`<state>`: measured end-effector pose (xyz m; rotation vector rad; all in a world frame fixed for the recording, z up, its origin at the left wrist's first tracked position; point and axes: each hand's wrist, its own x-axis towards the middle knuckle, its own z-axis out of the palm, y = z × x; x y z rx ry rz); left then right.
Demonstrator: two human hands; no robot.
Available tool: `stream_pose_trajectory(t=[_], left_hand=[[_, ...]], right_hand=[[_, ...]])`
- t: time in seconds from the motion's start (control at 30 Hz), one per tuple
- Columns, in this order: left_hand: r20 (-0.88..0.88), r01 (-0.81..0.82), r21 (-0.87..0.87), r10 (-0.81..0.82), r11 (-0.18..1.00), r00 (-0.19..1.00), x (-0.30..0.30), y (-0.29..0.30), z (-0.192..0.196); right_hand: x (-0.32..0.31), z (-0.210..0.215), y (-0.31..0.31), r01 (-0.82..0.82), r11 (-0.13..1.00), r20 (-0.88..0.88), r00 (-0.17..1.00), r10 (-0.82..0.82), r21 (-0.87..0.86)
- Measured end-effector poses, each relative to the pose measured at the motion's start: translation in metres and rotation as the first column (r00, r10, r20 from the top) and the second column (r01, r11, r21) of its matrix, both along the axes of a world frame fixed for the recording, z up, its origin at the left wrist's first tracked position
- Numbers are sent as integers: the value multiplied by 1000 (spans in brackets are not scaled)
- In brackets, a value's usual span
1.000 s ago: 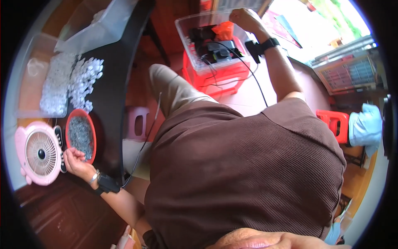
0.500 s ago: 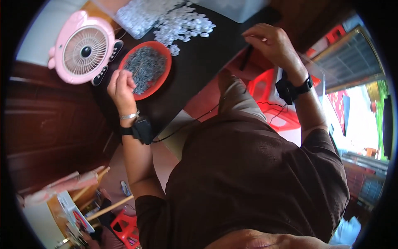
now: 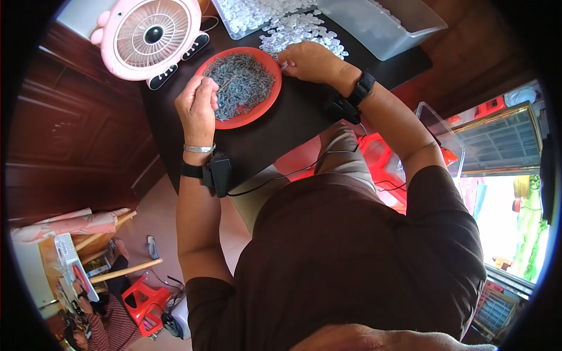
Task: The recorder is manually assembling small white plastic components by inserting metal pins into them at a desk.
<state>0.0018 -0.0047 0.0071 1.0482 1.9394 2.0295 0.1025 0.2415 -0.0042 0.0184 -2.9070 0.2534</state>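
Note:
An orange-red bowl (image 3: 271,100) on the dark table holds a heap of small grey metal pieces (image 3: 243,79), maybe screws or nails. At its left rim my left hand (image 3: 198,106) is closed in a pinch. A thin brownish strip runs from near those fingertips over the heap; whether they hold it is unclear. Just off the bowl's right rim, my right hand (image 3: 313,62) pinches a small whitish plastic piece (image 3: 285,66), mostly covered by the fingers. Many similar clear-white plastic pieces (image 3: 301,36) lie loose on the table beyond that hand.
A pink fan (image 3: 153,36) stands left of the bowl. Two translucent bins, one filled with white pieces (image 3: 249,16) and another (image 3: 380,36), stand at the far side. A cable (image 3: 281,174) trails from my left wrist. A person (image 3: 108,320) is at lower left.
My right hand has swung left from beyond the table edge to the bowl's right side. The left hand stays pinched by the bowl. The whole view has shifted.

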Motion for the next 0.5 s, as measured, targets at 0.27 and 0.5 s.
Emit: stream_pose_trajectory(t=[0.27,0.5], left_hand=[[-3,-22,27,22,999,1000,-1,-2,1],[10,-28,16,27,999,1000,-8,-1,-2]], right_hand=[[-9,-1,22,46,999,-109,993,-47,-8],[-29,25,25,125,990,-200,971,-135,-62]])
